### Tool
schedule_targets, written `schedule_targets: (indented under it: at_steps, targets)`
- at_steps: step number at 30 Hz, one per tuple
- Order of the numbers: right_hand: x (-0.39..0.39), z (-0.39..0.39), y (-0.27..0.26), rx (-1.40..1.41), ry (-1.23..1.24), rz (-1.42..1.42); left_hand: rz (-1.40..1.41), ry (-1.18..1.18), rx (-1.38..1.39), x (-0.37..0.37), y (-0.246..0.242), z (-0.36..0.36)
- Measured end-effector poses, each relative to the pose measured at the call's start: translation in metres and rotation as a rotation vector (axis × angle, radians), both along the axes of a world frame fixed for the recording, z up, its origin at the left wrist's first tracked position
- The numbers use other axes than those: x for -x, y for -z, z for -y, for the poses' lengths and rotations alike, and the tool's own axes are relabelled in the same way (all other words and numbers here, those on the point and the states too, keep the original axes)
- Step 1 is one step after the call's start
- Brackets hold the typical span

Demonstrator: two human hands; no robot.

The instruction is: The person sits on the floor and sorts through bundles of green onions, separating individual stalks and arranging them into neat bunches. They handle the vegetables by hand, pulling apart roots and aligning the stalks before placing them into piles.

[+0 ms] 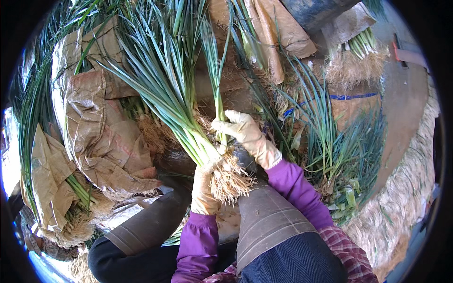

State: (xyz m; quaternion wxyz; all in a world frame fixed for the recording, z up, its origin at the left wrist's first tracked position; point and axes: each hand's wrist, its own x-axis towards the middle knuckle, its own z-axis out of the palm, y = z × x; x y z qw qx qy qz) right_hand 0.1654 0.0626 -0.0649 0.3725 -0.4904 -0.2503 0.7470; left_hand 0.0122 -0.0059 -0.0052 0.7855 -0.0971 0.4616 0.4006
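My left hand (205,189), in a pale rubber glove, is closed around the lower stems of a bunch of green onions (187,131). Its tangled roots (231,177) hang out beside the glove, above my right knee. In a matching glove, my right hand (246,134) pinches a thinner green onion stalk (218,102) between thumb and fingers. That stalk stands almost upright against the right side of the bunch, its base close to the bunch's roots. The long leaves of both point away from me.
Woven sacks (106,134) cover more rooted onions on the left. On the right lie loose leaves and trimmings (354,166), beside a pale shaggy mat (400,169). Another onion bundle (357,53) lies at the upper right. My rubber boots (272,212) flank the work.
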Motion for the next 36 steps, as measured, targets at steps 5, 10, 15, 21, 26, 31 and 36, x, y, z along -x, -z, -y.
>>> schedule_targets:
  at_steps: [5,10,15,21,26,31,36]
  targets:
    - [0.010,0.022,-0.020,-0.113,-0.026,0.602,-0.067,-0.060,0.086,0.003,0.004,0.008]
    - [-0.005,0.024,-0.019,0.081,-0.146,-0.130,-0.005,-0.084,0.196,0.002,0.012,0.007]
    - [-0.012,0.019,0.001,0.087,-0.270,-0.141,-0.026,-0.016,0.094,0.007,0.012,0.008]
    - [0.007,0.035,0.008,-0.341,-0.183,0.359,-0.069,0.061,0.095,0.014,0.020,0.009]
    - [0.007,0.038,-0.005,-0.687,-0.273,0.840,-0.064,0.048,0.135,0.014,0.015,0.009]
    - [-0.003,0.032,-0.018,-0.931,-0.345,0.896,0.013,-0.099,0.185,0.010,0.014,0.010]
    - [-0.005,0.050,-0.057,-0.511,-0.231,0.239,0.107,-0.112,0.172,0.011,0.010,0.009]
